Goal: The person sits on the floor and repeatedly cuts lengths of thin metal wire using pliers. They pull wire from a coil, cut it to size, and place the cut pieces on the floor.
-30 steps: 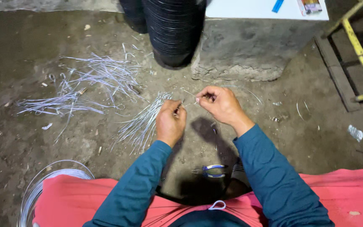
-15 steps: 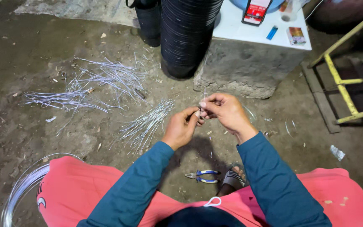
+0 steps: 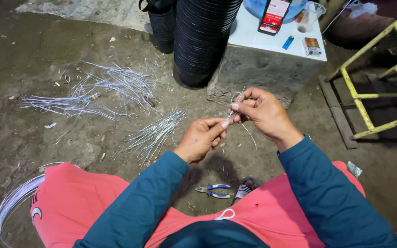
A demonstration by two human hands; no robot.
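Your left hand [image 3: 201,140] and right hand [image 3: 262,111] meet above the dirt floor [image 3: 33,50], both grips closed tight on one thin wire [image 3: 236,102]. It pokes up from your right fingers, with a strand trailing down below; how it is bent inside the grips is hidden. Cut wires [image 3: 155,133] lie left, pliers [image 3: 213,190] near your knees.

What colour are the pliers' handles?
Blue and white, on the pliers lying on the ground, seen in the head view.
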